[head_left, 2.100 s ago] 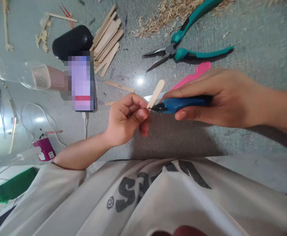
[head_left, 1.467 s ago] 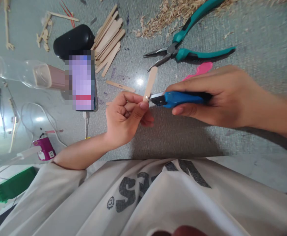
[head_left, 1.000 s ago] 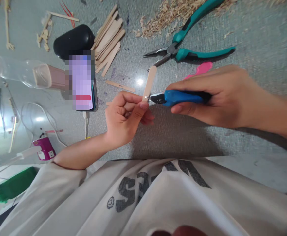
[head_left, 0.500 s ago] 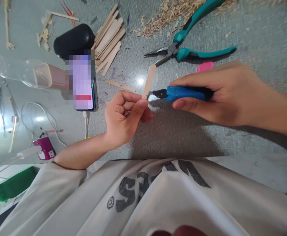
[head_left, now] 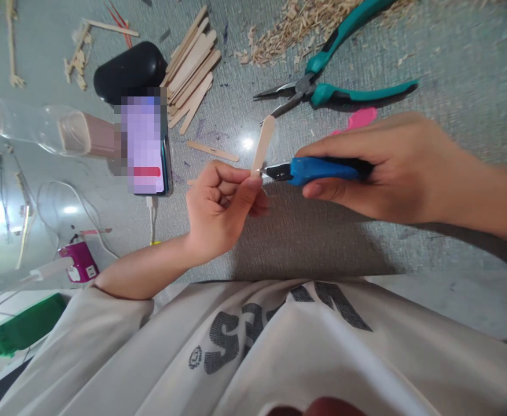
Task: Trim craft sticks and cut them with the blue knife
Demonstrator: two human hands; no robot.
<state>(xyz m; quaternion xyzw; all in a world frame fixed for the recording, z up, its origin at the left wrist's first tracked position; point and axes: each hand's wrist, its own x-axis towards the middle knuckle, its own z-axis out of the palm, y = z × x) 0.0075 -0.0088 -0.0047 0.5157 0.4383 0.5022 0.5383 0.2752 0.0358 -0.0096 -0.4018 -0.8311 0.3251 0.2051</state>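
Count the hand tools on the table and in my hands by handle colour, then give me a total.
Blue-handled cutters, in the right hand, tip at the craft stick held by the left hand: 1
Teal-handled pliers, lying on the table: 1
Total: 2

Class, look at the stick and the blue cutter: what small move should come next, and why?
Probably squeeze the blue cutter shut. The right hand has its tip at the wooden stick's lower end, just above where the left hand pinches it.
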